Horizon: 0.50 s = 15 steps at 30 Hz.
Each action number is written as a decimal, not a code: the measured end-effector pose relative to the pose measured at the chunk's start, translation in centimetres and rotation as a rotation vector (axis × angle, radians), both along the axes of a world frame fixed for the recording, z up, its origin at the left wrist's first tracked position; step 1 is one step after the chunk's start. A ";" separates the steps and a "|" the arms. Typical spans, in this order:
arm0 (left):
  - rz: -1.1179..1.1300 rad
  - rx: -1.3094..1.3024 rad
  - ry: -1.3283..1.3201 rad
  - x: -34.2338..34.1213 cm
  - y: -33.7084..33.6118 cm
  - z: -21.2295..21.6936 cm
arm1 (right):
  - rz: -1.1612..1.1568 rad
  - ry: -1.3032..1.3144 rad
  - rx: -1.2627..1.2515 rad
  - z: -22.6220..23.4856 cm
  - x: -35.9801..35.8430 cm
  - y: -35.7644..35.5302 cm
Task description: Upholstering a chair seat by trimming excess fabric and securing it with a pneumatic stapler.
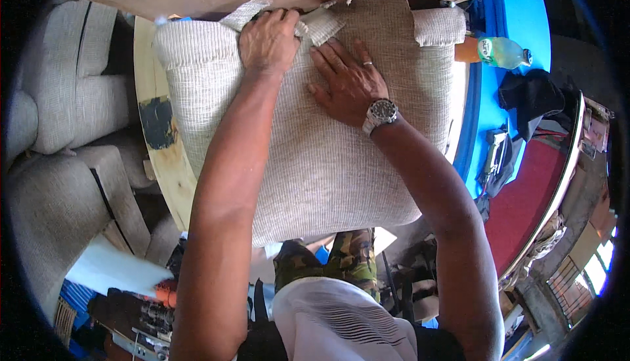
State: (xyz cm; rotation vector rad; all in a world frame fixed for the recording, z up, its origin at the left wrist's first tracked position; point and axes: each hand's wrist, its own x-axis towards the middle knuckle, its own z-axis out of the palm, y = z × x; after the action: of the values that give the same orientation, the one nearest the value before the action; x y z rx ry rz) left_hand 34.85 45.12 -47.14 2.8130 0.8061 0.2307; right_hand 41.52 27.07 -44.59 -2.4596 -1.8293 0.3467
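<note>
A large cushion [328,170] covered in beige woven fabric lies in front of me. Loose fabric flaps [377,13] with frayed edges stick up along its far side. My left hand [268,42] is closed at that far edge, its fingers curled over a fold of the fabric cover. To its right, my right hand [349,82] presses flat on the cushion top with fingers spread, holding nothing. A ring and a metal watch [380,113] are on that right hand and wrist. The left fingertips are partly hidden behind the fabric.
Pale wooden board [174,184] shows left of the cushion. Upholstered seat pieces [59,184] are piled farther left. At right, a blue surface [525,20] holds a plastic bottle [502,52], dark cloth [531,92] and a metal hand tool [493,157]. Beyond is a red panel [531,190].
</note>
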 end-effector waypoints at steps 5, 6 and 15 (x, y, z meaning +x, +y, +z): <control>0.000 0.035 -0.062 0.6 1.1 -0.8 | 0.071 -0.013 0.047 0.3 2.4 2.2; 0.020 0.019 -0.060 0.5 1.3 -0.9 | 0.103 0.004 0.034 0.3 3.2 2.6; 0.107 -0.076 -0.014 2.0 0.9 2.4 | 0.256 -0.169 -0.158 0.4 5.8 4.6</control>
State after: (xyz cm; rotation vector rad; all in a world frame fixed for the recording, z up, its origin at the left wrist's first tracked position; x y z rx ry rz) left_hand 36.82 46.04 -44.79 2.6978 0.9428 0.2314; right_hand 47.30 31.65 -44.22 -2.4208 -2.2790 0.3145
